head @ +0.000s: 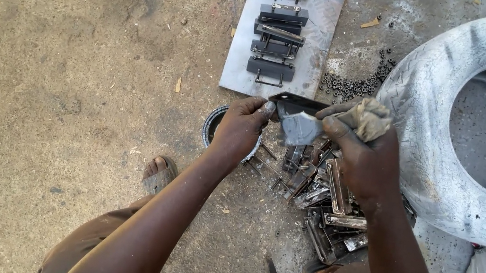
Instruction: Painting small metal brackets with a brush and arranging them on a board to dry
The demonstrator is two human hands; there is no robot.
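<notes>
Above the pile of metal pieces point(327, 202) on the ground, your left hand point(240, 131) pinches one end of a dark metal piece point(295, 104). Your right hand point(362, 154) is closed around a grey rag point(368, 118), just beside that piece and near the tyre point(446, 123).

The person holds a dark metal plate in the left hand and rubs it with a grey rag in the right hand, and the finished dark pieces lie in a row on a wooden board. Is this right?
Not quite. The head view shows the finished dark pieces lying in a row on a grey metal sheet, not a wooden board. The rest holds: left hand on the dark metal plate, right hand with the grey rag.
</notes>
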